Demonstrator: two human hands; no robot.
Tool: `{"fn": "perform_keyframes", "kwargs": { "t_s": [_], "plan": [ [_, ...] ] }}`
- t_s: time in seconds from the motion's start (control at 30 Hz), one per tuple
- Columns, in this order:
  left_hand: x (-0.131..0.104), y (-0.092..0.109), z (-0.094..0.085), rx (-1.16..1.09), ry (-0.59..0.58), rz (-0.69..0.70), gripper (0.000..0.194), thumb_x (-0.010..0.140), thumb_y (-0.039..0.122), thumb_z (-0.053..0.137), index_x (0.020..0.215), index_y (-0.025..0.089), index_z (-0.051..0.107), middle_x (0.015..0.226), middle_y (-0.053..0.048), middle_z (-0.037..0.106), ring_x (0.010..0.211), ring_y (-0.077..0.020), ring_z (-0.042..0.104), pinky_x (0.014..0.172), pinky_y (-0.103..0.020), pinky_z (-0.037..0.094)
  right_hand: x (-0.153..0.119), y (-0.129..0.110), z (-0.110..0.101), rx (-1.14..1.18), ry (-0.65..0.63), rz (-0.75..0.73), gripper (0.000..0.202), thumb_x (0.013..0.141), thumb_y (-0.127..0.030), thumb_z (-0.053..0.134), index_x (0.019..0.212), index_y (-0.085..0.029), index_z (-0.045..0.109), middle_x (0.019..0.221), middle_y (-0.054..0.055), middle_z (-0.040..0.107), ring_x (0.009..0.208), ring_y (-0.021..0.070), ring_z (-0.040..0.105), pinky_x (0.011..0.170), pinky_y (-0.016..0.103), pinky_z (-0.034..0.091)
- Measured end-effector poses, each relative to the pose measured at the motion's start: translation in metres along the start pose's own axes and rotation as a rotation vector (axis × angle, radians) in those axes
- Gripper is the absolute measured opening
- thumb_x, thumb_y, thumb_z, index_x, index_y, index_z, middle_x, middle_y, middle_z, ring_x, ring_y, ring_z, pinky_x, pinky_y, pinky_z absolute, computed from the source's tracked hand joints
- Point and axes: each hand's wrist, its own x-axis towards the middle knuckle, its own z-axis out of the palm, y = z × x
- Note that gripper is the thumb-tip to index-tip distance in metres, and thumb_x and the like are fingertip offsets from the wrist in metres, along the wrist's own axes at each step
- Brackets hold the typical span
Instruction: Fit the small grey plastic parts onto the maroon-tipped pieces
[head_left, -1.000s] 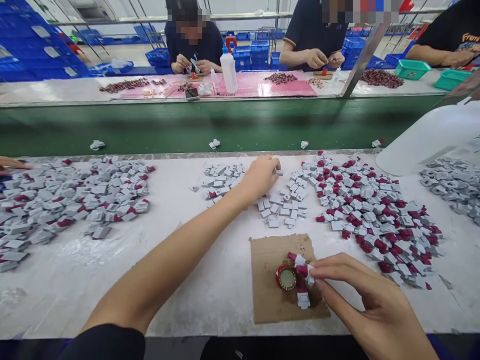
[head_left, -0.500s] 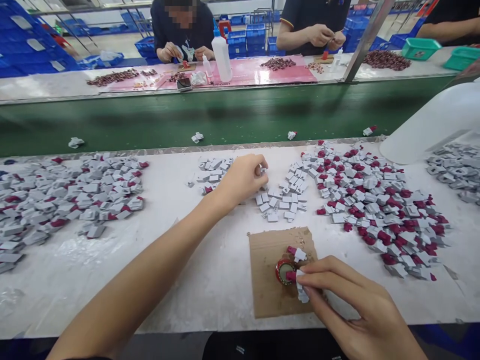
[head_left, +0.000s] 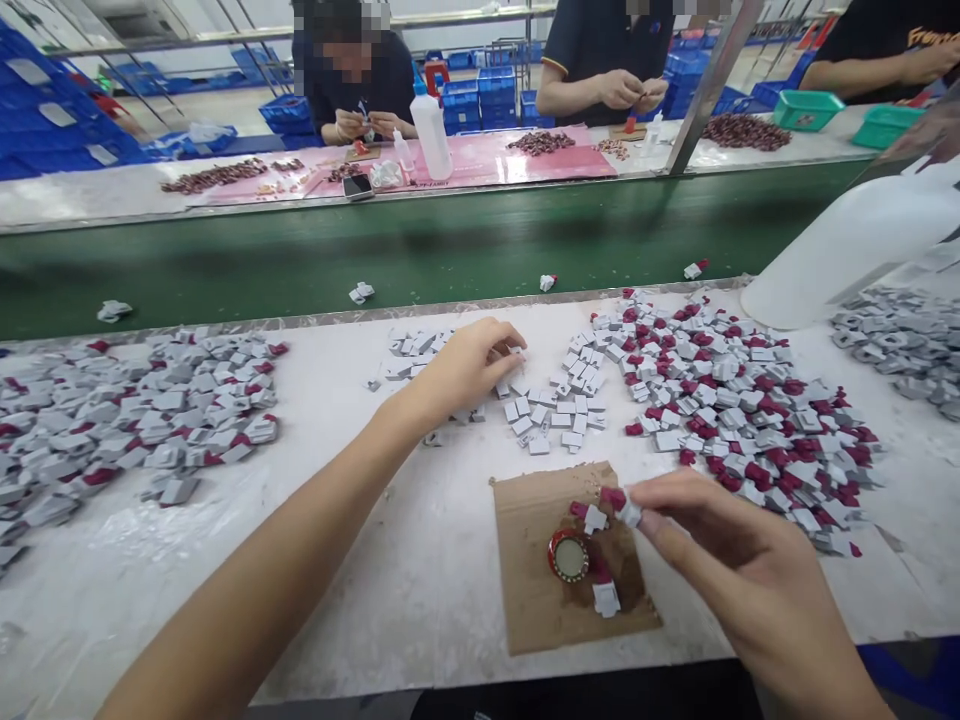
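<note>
My left hand (head_left: 480, 362) reaches over small grey plastic pieces, its thumb and forefinger curled close together. A bit of pale grey shows at their tips, too small to make out. My right hand (head_left: 739, 555) pinches a grey-and-magenta plastic piece (head_left: 626, 508) above the upper right of a cardboard square (head_left: 525, 580). A red-rimmed bottle cap (head_left: 568, 556) lies on the cardboard with its hollow side up. Just above it rests one grey-and-magenta piece (head_left: 594, 519), and another (head_left: 606, 598) lies to its lower right. Dark wet stains surround them.
Heaps of grey-and-magenta pieces lie right (head_left: 750, 420) and left (head_left: 165, 410). Loose grey pieces (head_left: 555, 412) sit mid-table. A large white bottle (head_left: 832, 260) leans at the right. Beyond, a green conveyor belt (head_left: 300, 265) carries a few pieces; co-workers sit across it.
My right hand has moved up and away from the cap, now holding a piece higher up. A piece lies beside the cap where my fingers were. The view has shifted slightly.
</note>
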Motion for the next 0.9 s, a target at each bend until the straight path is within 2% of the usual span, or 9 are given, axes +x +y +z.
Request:
{"fn": "perform_keyframes", "kwargs": {
  "t_s": [0.07, 0.13, 0.23, 0.37, 0.47, 0.63, 0.73, 0.9],
  "plan": [
    [-0.005, 0.011, 0.003, -0.226, 0.055, 0.029, 0.009, 0.098, 0.028, 0.074, 0.105, 0.022, 0.074, 0.123, -0.01, 0.082, 0.114, -0.0268, 0.078, 0.105, -0.045, 0.062, 0.013, 0.003, 0.001, 0.13, 0.062, 0.069, 0.007, 0.097, -0.037, 0.089, 0.104, -0.038, 0.091, 0.109, 0.003, 0.088, 0.104, 0.0255, 0.086, 0.089, 0.032, 0.073],
    [-0.013, 0.025, 0.009, -0.512, 0.06, 0.056, 0.014, 0.096, 0.031, 0.081, 0.103, 0.022, 0.073, 0.124, -0.011, 0.083, 0.113, -0.0271, 0.08, 0.102, -0.044, 0.065, 0.026, 0.003, 0.004, 0.271, 0.118, 0.128, 0.011, 0.094, -0.04, 0.093, 0.104, -0.037, 0.09, 0.11, 0.003, 0.088, 0.11, 0.0267, 0.085, 0.098, 0.037, 0.072],
    [-0.026, 0.045, 0.019, -0.797, 0.05, 0.022, 0.022, 0.089, 0.033, 0.09, 0.098, 0.022, 0.072, 0.106, -0.008, 0.083, 0.09, -0.0238, 0.081, 0.087, -0.042, 0.067, 0.044, -0.003, 0.013, 0.457, 0.183, 0.147, 0.018, 0.087, -0.044, 0.099, 0.098, -0.034, 0.089, 0.104, 0.003, 0.087, 0.11, 0.0292, 0.084, 0.107, 0.049, 0.069],
    [-0.04, 0.06, 0.033, -0.879, -0.012, -0.19, 0.033, 0.086, 0.05, 0.094, 0.096, 0.022, 0.08, 0.083, -0.004, 0.078, 0.071, -0.0177, 0.069, 0.07, -0.035, 0.061, 0.056, -0.005, 0.022, 0.588, 0.192, 0.14, 0.018, 0.086, -0.042, 0.099, 0.095, -0.033, 0.088, 0.1, 0.002, 0.085, 0.113, 0.0304, 0.084, 0.115, 0.057, 0.064],
    [-0.049, 0.064, 0.038, -0.962, -0.119, -0.312, 0.033, 0.085, 0.05, 0.096, 0.096, 0.021, 0.084, 0.086, -0.005, 0.079, 0.076, -0.0179, 0.07, 0.078, -0.036, 0.062, 0.057, 0.0, 0.026, 0.585, 0.174, 0.154, 0.018, 0.087, -0.042, 0.097, 0.096, -0.032, 0.086, 0.105, 0.003, 0.087, 0.112, 0.0312, 0.084, 0.116, 0.06, 0.064],
    [-0.059, 0.067, 0.044, -1.148, -0.184, -0.344, 0.027, 0.084, 0.035, 0.099, 0.102, 0.02, 0.085, 0.096, -0.006, 0.083, 0.089, -0.0186, 0.077, 0.098, -0.037, 0.062, 0.055, 0.004, 0.028, 0.601, 0.169, 0.162, 0.022, 0.085, -0.044, 0.099, 0.096, -0.03, 0.087, 0.104, 0.004, 0.088, 0.108, 0.0294, 0.084, 0.112, 0.056, 0.066],
    [-0.061, 0.066, 0.048, -1.2, -0.189, -0.362, 0.029, 0.083, 0.034, 0.1, 0.103, 0.02, 0.085, 0.095, -0.006, 0.084, 0.091, -0.0201, 0.079, 0.102, -0.039, 0.063, 0.054, 0.005, 0.03, 0.588, 0.176, 0.188, 0.024, 0.081, -0.045, 0.101, 0.095, -0.029, 0.088, 0.102, 0.004, 0.087, 0.101, 0.0263, 0.083, 0.11, 0.051, 0.066],
    [-0.061, 0.064, 0.053, -1.219, -0.202, -0.377, 0.029, 0.084, 0.033, 0.1, 0.105, 0.019, 0.085, 0.095, -0.007, 0.085, 0.092, -0.0206, 0.081, 0.103, -0.039, 0.064, 0.053, 0.009, 0.03, 0.546, 0.163, 0.19, 0.025, 0.082, -0.045, 0.1, 0.096, -0.028, 0.088, 0.1, 0.005, 0.087, 0.098, 0.0264, 0.082, 0.101, 0.046, 0.068]
  ]
}}
